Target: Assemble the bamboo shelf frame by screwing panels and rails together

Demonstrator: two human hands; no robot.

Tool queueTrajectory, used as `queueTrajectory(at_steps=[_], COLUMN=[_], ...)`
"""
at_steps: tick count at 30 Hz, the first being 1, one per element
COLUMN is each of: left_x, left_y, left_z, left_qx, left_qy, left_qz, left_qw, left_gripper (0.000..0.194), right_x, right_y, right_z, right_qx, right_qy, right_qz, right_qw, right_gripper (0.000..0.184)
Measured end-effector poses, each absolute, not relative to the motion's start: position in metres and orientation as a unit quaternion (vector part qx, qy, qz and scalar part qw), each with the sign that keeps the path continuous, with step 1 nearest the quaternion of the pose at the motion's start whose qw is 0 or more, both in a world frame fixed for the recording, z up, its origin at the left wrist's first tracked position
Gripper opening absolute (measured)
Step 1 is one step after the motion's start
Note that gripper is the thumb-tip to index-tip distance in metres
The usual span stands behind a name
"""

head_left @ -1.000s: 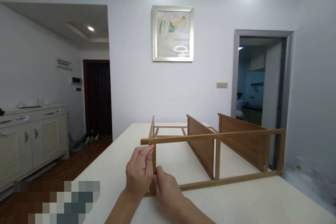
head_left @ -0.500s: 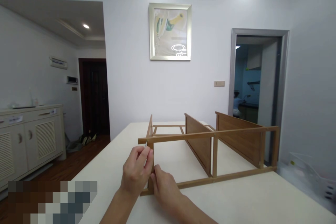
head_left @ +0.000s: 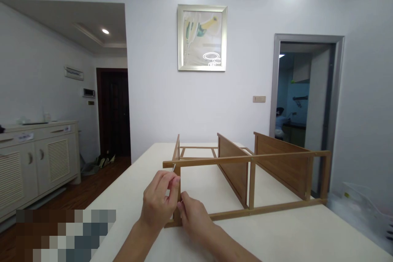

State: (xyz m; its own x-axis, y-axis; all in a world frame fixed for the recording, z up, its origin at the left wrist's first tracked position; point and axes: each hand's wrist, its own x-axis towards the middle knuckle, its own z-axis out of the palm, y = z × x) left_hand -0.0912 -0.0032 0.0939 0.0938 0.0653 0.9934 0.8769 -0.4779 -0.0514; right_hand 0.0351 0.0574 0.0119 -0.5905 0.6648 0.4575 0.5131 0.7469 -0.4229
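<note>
A brown wooden shelf rack point(head_left: 215, 159) lies on its side on a cream table point(head_left: 276, 233). My left hand point(head_left: 159, 196) is at its left end, closed in a pinch on a thin silver rod that looks like a hex key point(head_left: 174, 168). The rod's tip points up at the top rail, beside the corner joint. My right hand point(head_left: 198, 217) is closed just right of the end post, below the left hand, fingertips together against or in front of the post. A tiny light spot shows between them; what they hold is unclear.
Two shelf panels stand upright in the rack, the middle one point(head_left: 233, 168) and the right one point(head_left: 281, 163). A translucent plastic bin point(head_left: 362, 208) is beyond the table's right edge. A white cabinet point(head_left: 46, 159) stands at left. A person point(head_left: 280, 120) shows through the doorway.
The view has shifted slightly, so the scene sits a little further right. My left fingers have turned slightly around the rod, which is slanted a bit differently. My right hand stays at the post.
</note>
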Motion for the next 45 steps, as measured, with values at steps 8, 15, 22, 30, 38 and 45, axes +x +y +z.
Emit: queueTrajectory(at_steps=[8,15,22,30,38,45], left_x=[-0.099,-0.132,-0.126,-0.129,-0.126,-0.127], left_y=[-0.031,-0.038,-0.041,-0.036,-0.038,-0.038], left_z=[0.05,-0.022,-0.038,-0.045,-0.044,-0.039], left_qx=[-0.747,-0.771,-0.78,-0.778,-0.77,-0.764], left_qy=[-0.367,-0.478,-0.522,-0.574,-0.593,-0.601], left_qz=[-0.516,-0.417,-0.33,-0.239,-0.227,-0.23], left_qw=[0.203,0.063,0.1,0.087,0.065,0.044], left_gripper=[0.015,0.018,0.022,0.026,0.032,0.03], right_x=[0.079,0.151,0.141,0.145,0.146,0.146], right_y=[0.064,0.063,0.061,0.067,0.072,0.074], right_z=[0.021,-0.001,-0.013,-0.016,-0.019,-0.02], right_qx=[-0.334,-0.427,-0.442,-0.438,-0.428,-0.422], right_qy=[-0.898,-0.863,-0.861,-0.858,-0.859,-0.863], right_qz=[0.093,0.06,0.044,0.048,0.055,0.057], right_qw=[0.272,0.264,0.247,0.263,0.276,0.271], right_gripper=[0.015,0.016,0.023,0.022,0.023,0.023])
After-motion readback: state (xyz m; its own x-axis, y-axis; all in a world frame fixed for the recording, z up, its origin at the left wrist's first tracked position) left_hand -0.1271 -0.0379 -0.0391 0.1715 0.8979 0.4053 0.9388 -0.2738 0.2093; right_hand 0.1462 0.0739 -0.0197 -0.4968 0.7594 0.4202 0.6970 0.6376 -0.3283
